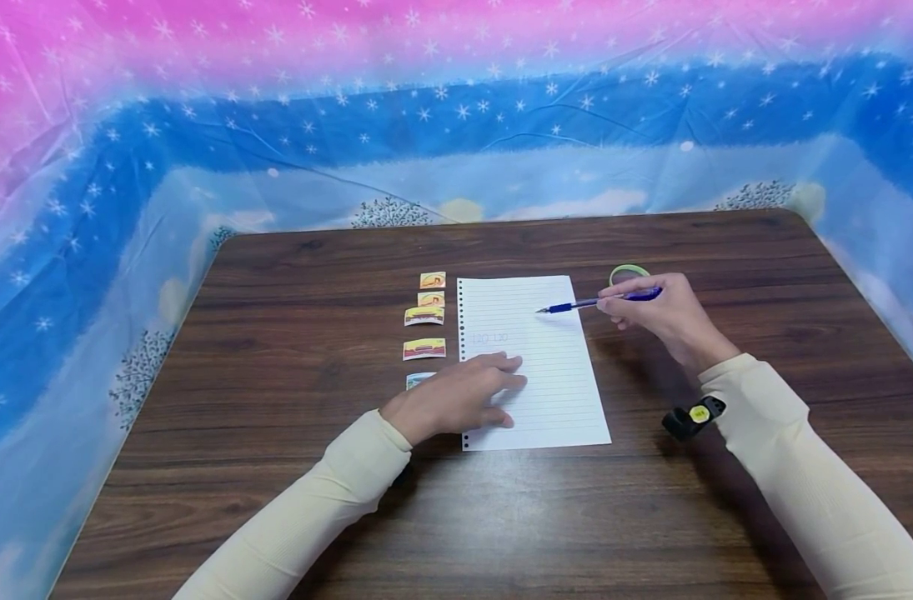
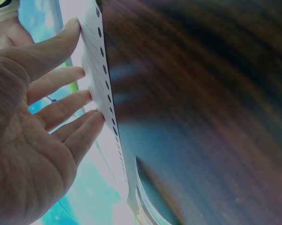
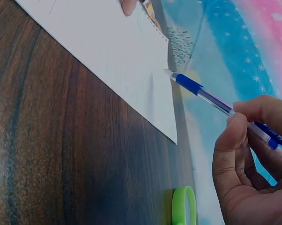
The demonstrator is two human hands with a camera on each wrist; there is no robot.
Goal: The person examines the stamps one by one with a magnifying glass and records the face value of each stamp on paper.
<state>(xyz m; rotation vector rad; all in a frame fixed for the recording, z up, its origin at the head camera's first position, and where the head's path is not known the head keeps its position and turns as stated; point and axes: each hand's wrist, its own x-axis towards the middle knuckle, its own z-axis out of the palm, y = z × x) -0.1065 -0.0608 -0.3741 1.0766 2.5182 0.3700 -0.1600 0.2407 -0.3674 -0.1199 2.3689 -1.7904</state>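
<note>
The right hand (image 1: 657, 315) has its grip closed in a pinch on a blue and clear ballpoint pen (image 1: 579, 306), thumb and fingertips meeting on the barrel. The pen slants over a punched, lined loose-leaf sheet (image 1: 557, 371), its tip pointing toward the left edge of the surface (image 1: 276, 358); in the right wrist view the tip appears lifted off the paper, with a soft shadow below it.

The sheet lies flat near the middle of the surface, its row of holes toward the left edge. A short, faint line of handwriting (image 1: 489, 338) stands near the holes, too pale to read with certainty. The left hand (image 1: 459, 394) rests on the paper's near left part with its grip spread, fingers apart and tips touching the sheet.

Just beyond the holes, toward the surface's left edge, small picture cards (image 1: 423, 349) form a column running from the far edge toward the near edge. Five show; two sit close together, and the nearest is partly hidden behind the left hand. A green ring (image 3: 179, 208), like a tape roll, stands beside the sheet, near the right hand and toward the far right corner.
</note>
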